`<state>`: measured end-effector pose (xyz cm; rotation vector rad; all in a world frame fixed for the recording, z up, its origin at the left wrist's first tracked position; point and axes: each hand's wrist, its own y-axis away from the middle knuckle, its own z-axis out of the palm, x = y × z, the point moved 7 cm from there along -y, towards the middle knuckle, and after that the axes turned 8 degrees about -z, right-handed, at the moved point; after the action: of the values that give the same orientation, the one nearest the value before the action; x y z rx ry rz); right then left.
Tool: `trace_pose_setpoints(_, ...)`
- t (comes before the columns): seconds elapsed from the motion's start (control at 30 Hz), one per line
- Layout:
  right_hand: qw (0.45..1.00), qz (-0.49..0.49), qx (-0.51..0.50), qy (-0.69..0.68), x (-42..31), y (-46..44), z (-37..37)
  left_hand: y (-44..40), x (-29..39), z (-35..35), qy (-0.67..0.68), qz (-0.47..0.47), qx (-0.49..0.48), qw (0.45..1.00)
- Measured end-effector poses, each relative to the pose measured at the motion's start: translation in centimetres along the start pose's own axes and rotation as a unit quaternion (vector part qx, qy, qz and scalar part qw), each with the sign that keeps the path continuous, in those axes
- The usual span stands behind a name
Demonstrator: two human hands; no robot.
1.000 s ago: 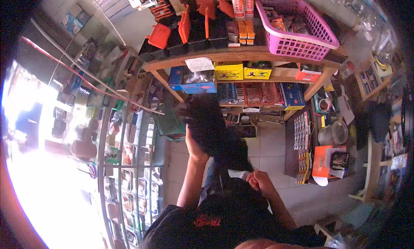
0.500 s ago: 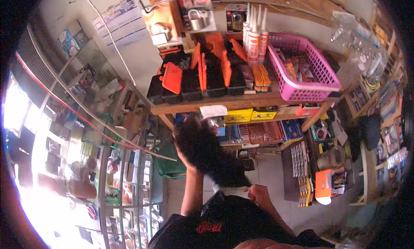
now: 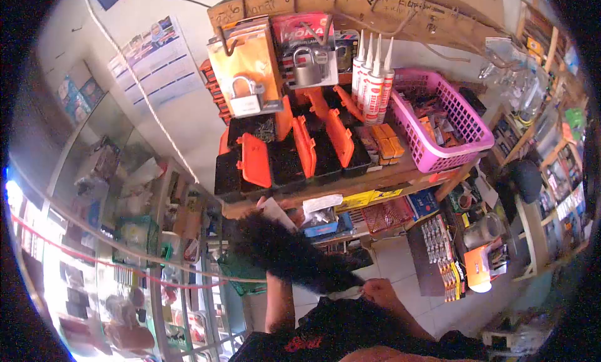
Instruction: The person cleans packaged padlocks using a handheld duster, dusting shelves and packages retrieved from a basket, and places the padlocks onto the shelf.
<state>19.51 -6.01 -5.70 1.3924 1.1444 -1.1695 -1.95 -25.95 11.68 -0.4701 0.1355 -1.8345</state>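
A black fluffy duster [image 3: 291,249] slants across the lower middle, below the front edge of the wooden shelf [image 3: 325,190]. My right hand [image 3: 379,291] is closed around its thin handle at the lower right end. My left forearm [image 3: 279,302] rises behind the duster, which hides most of my left hand; a bit of its fingers [image 3: 269,203] shows above the fluff, beside a white paper [image 3: 277,213]. Whether that hand holds anything is hidden. A blue box [image 3: 321,227] is right of the paper, under the shelf top.
Black bins with orange lids [image 3: 255,160], white sealant tubes [image 3: 374,89] and a pink basket [image 3: 438,121] stand on the shelf. Padlocks [image 3: 307,67] hang above. Glass cases [image 3: 103,168] line the left; an orange box [image 3: 477,268] is at right.
The view has tilted up, so the shelf sits lower and more wall shows. The duster has turned flatter, and my left hand has moved up behind it to the paper. My right hand keeps its grip.
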Motion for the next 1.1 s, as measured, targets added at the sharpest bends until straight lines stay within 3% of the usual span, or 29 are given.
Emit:
trace_pose_setpoints(0.03, 0.999, 0.018, 0.038, -0.025, 0.2, 0.0, -0.7, -0.4, -0.5, 1.5, 0.014, -0.039, -0.058, 0.997)
trace_pose_setpoints(0.07, 0.999, -0.01, 0.031, -0.008, 0.5, -0.1, -1.1, -0.2, -0.6, -0.1, -0.022, -0.029, 0.147, 0.988)
trace_pose_setpoints(0.1, 0.999, -0.037, 0.024, 0.008, 1.3, -0.1, -1.8, -0.9, -1.1, -0.4, -0.038, -0.015, 0.148, 0.988)
trace_pose_setpoints(0.13, 0.997, -0.066, 0.017, 0.026, 0.8, -0.4, -2.0, -1.5, -1.8, -0.1, -0.031, -0.013, 0.08, 0.996)
trace_pose_setpoints(0.23, 0.994, -0.096, 0.03, 0.05, -1.2, -0.5, -2.6, -2.0, -3.8, -0.4, -0.275, -0.079, 0.154, 0.946)
trace_pose_setpoints(0.3, 0.987, 0.001, 0.081, -0.137, -1.2, -1.4, -3.9, -2.8, -3.6, -1.2, -0.091, -0.051, 0.124, 0.987)
trace_pose_setpoints(0.33, 0.967, 0.05, 0.101, -0.228, -0.9, -1.6, -4.4, -3.4, -4.2, 2.0, -0.07, -0.039, 0.096, 0.992)
trace_pose_setpoints(0.43, 0.979, -0.162, 0.016, -0.119, -3.5, -3.4, -4.8, -3.6, -4.2, -2.8, -0.128, 0.032, 0.077, 0.988)
trace_pose_setpoints(0.47, 0.989, -0.124, 0.024, -0.083, -3.4, -4.0, -5.1, -4.1, -4.2, 0.8, -0.423, 0.058, 0.098, 0.899)
trace_pose_setpoints(0.5, 0.995, -0.085, 0.033, -0.047, -3.6, -4.2, -5.5, -4.5, -4.3, 4.3, -0.671, 0.095, 0.136, 0.723)
trace_pose_setpoints(0.53, 0.998, -0.046, 0.042, -0.006, -3.5, -4.7, -6.4, -4.9, -4.5, 5.1, -0.525, 0.07, 0.139, 0.837)
trace_pose_setpoints(0.57, 0.994, -0.092, 0.038, 0.041, -3.4, -5.5, -7.1, -5.4, -5.4, 5.6, -0.359, 0.039, 0.137, 0.922)
trace_pose_setpoints(0.6, 0.986, -0.134, 0.035, 0.089, -2.4, -6.1, -7.6, -5.8, -6.7, 5.5, -0.178, 0.005, 0.13, 0.975)
trace_pose_setpoints(0.67, 0.99, -0.017, 0.071, -0.119, -0.2, -5.5, -8.1, -6.0, -7.4, 3.3, -0.403, 0.061, 0.154, 0.9)
trace_pose_setpoints(0.7, 0.994, -0.044, 0.051, -0.089, -1.0, -5.7, -8.7, -6.3, -8.3, 3.9, -0.539, 0.037, 0.146, 0.829)
trace_pose_setpoints(0.77, 0.995, -0.093, 0.01, -0.041, -2.1, -5.9, -8.8, -6.8, -10.0, 5.2, -0.78, 0.019, 0.114, 0.615)
trace_pose_setpoints(0.8, 0.994, -0.074, 0.024, -0.076, -1.7, -5.8, -9.1, -6.1, -10.3, 4.6, -0.759, 0.043, 0.1, 0.642)
trace_pose_setpoints(0.83, 0.992, -0.056, 0.04, -0.108, -1.4, -5.9, -9.9, -6.0, -10.5, 3.9, -0.5, 0.014, 0.098, 0.86)
trace_pose_setpoints(0.87, 0.988, -0.037, 0.06, -0.135, -1.1, -6.0, -11.1, -5.8, -10.8, 3.5, -0.179, 0.016, 0.1, 0.979)
trace_pose_setpoints(0.9, 0.984, -0.018, 0.081, -0.16, -0.6, -5.8, -12.5, -5.8, -11.5, 4.2, -0.162, 0.001, 0.097, 0.982)
trace_pose_setpoints(0.97, 0.986, -0.098, 0.049, -0.128, 0.8, -6.0, -13.7, -6.0, -12.8, 5.9, -0.129, -0.03, 0.093, 0.987)
trace_pose_setpoints(1.0, 0.984, -0.137, 0.031, -0.114, 0.5, -6.0, -13.7, -6.5, -12.5, 3.1, -0.191, 0.012, 0.088, 0.978)
trace_pose_setpoints(1.07, 0.991, -0.118, 0.062, -0.026, -0.9, -5.6, -15.0, -6.2, -13.7, 4.0, -0.162, -0.043, -0.071, 0.983)
trace_pose_setpoints(1.1, 0.99, -0.111, 0.079, 0.019, -1.7, -5.6, -15.7, -6.6, -14.0, 5.7, -0.161, -0.052, -0.062, 0.984)
